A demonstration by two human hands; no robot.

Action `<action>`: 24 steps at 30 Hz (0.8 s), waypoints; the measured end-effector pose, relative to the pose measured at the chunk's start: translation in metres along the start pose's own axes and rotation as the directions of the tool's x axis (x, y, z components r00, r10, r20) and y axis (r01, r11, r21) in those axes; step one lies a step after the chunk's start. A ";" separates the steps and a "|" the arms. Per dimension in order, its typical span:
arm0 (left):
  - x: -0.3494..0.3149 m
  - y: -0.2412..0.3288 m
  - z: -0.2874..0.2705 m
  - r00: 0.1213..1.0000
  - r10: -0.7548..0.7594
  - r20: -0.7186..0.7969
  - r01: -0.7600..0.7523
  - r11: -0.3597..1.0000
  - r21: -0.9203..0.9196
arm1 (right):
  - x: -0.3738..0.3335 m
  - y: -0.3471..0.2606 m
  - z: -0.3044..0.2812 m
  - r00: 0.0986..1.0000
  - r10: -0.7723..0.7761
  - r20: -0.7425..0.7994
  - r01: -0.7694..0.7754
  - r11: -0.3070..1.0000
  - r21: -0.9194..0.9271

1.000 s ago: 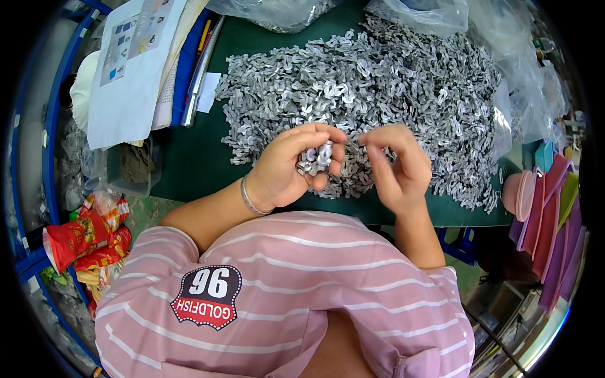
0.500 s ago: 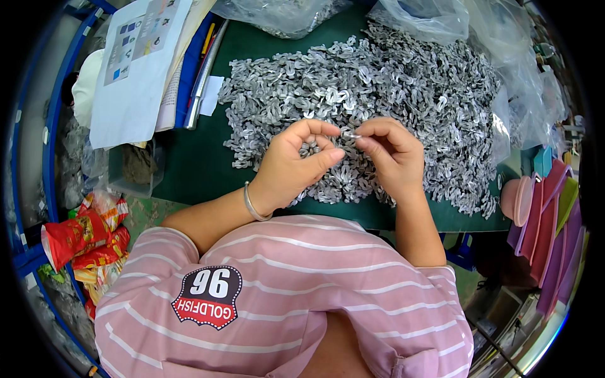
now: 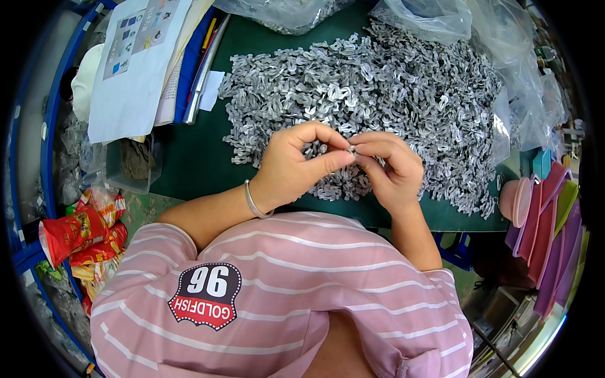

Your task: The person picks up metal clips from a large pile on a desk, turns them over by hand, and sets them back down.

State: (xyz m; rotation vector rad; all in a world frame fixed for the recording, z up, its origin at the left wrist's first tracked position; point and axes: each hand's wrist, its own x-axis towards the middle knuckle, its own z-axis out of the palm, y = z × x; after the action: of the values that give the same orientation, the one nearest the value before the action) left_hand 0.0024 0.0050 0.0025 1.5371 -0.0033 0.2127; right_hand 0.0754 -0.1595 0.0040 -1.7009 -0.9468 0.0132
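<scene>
A wide pile of small, grey, curved metal pieces (image 3: 315, 82) is spread over the dark green table (image 3: 258, 41). Above the pile's near part, my left hand (image 3: 302, 157) and my right hand (image 3: 392, 165) meet at the fingertips. Between them is one small metal piece (image 3: 352, 148), mostly covered by the fingers. Both hands are closed in a pinch on it, thumb against forefinger. A silver bangle (image 3: 253, 200) circles my left wrist.
Clear plastic bags (image 3: 428, 19) lie along the far side and right. Papers (image 3: 129, 82) and a blue folder (image 3: 196, 57) rest at the left, above a clear bin (image 3: 133, 165). Red packets (image 3: 74, 233) stand by a blue rack (image 3: 47, 138). Pink and purple sheets (image 3: 548, 233) hang at right.
My fingertips have come closer together and a little lower around the metal piece. The left thumb and forefinger have shifted right; the right hand has tilted inward.
</scene>
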 end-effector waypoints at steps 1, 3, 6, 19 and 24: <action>0.000 -0.002 0.000 1.000 -0.015 -0.018 0.015 1.000 0.019 | 0.001 -0.001 -0.001 0.997 -0.070 -0.032 0.068 0.997 -0.049; 0.000 0.004 -0.001 0.973 -0.228 0.030 0.229 0.952 -0.201 | -0.001 -0.001 0.000 0.994 -0.051 -0.092 0.057 0.996 0.072; -0.001 0.002 0.001 0.891 -0.427 0.156 0.449 0.772 -0.450 | -0.005 -0.006 0.009 0.985 0.019 -0.173 0.032 0.958 0.286; 0.001 0.004 -0.003 0.789 -0.507 0.347 0.598 0.501 -0.626 | 0.005 -0.016 0.001 0.977 -0.215 -0.002 0.215 0.975 0.050; 0.005 0.006 -0.014 0.803 -0.459 0.381 0.571 0.408 -0.712 | 0.019 0.006 -0.004 0.995 -0.073 -0.064 0.048 0.943 -0.330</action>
State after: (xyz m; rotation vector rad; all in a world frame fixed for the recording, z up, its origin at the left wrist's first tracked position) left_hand 0.0046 0.0199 0.0088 0.5448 0.2540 -0.3743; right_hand 0.0938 -0.1521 0.0088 -1.9608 -0.9840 -0.2620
